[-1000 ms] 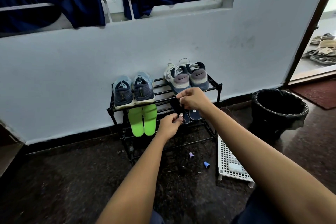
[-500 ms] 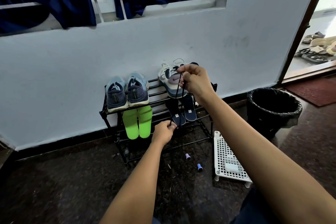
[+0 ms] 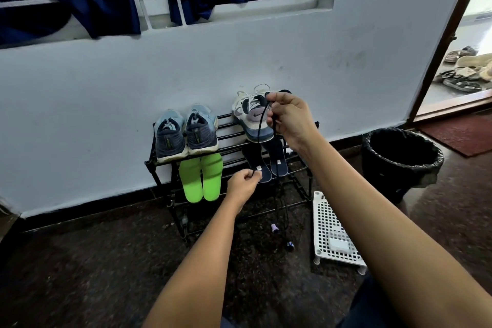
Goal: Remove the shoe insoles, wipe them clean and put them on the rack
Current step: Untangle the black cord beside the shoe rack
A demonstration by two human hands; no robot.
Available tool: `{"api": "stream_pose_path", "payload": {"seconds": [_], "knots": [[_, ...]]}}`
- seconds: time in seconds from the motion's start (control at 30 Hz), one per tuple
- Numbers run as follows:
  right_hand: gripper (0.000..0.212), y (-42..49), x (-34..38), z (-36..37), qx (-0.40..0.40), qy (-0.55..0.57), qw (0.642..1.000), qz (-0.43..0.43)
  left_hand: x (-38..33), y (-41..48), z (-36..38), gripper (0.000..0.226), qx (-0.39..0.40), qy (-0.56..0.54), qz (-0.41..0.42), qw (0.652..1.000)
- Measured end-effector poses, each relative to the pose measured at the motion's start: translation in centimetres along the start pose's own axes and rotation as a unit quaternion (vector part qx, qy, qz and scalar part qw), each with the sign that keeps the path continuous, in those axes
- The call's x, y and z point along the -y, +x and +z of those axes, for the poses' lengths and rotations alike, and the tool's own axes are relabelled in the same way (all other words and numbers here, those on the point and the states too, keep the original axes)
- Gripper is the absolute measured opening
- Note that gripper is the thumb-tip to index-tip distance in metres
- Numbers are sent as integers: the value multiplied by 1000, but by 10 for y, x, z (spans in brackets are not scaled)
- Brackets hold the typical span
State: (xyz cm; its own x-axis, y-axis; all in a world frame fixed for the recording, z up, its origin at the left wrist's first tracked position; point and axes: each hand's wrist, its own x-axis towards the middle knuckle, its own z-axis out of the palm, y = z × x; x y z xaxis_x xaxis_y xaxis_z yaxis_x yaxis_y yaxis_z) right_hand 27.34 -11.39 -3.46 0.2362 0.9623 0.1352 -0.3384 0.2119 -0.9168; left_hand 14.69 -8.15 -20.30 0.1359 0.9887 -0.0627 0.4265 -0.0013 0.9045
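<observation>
My right grip [image 3: 290, 120] is raised in front of the white-and-grey shoes [image 3: 250, 112] on the top shelf of the black rack [image 3: 229, 129], pinching a thin dark cord [image 3: 262, 125]. The cord runs down to my left grip [image 3: 243, 186], which pinches it lower, in front of the dark insoles [image 3: 278, 161] leaning on the lower shelf. Beside them lean two green insoles [image 3: 201, 181], under a pair of blue shoes [image 3: 185, 136]. More cord hangs down to the floor [image 3: 80, 261]. A white perforated tray [image 3: 327, 221] and a black bin [image 3: 399, 168] stand to the right.
</observation>
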Motion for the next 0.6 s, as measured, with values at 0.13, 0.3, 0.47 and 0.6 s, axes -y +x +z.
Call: {"api": "stream_pose_path", "payload": {"seconds": [0.13,0.3,0.47,0.6], "knots": [[30,-1,-7,5,13,-5,1000,-5,-17,-3,9,11,57,-102,22,993],[28,-3,-7,6,10,-13,1000,-19,-15,-11,11,9,142,-108,78,981],[29,0,-4,2,-3,-13,999,-29,-3,-15,5,18,201,-30,68,977],[33,2,-2,1,-25,-6,999,-35,3,-14,5,13,176,5,64,982]]}}
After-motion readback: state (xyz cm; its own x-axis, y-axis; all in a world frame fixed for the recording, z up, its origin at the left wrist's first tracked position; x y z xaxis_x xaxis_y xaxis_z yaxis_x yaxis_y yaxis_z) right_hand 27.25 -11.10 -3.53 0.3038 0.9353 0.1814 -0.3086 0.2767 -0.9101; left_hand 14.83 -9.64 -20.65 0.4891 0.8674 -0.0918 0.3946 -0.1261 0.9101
